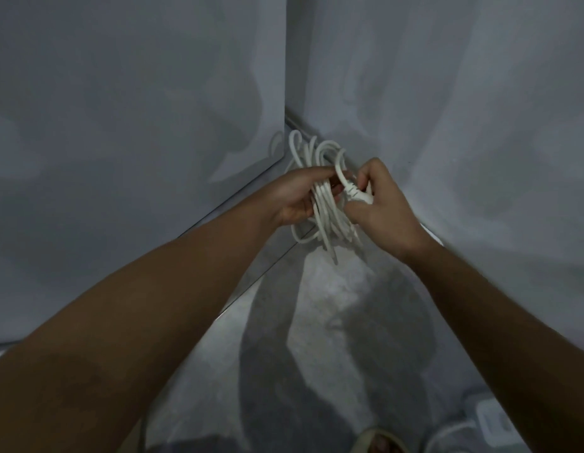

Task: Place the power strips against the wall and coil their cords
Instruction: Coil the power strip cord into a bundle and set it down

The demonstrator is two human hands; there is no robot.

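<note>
Both hands grasp a white cord: the left hand (pixel 299 197) is closed around the coiled cord (pixel 323 207), and the right hand (pixel 379 204) pinches its plug (pixel 357 193). A power strip (pixel 493 423) lies on the floor (pixel 333 322) nearby; beyond, loose loops reach the wall corner (pixel 285 93).

White cord (pixel 323 204) bundled in loose loops, plug (pixel 357 193) at side; power strip (pixel 493 425) on floor

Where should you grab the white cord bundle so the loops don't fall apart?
Grab the white cord bundle around its middle, coming from the left side, as the left hand does. There the loops run side by side, so fingers can wrap them all; the ends fan out loosely.
</note>
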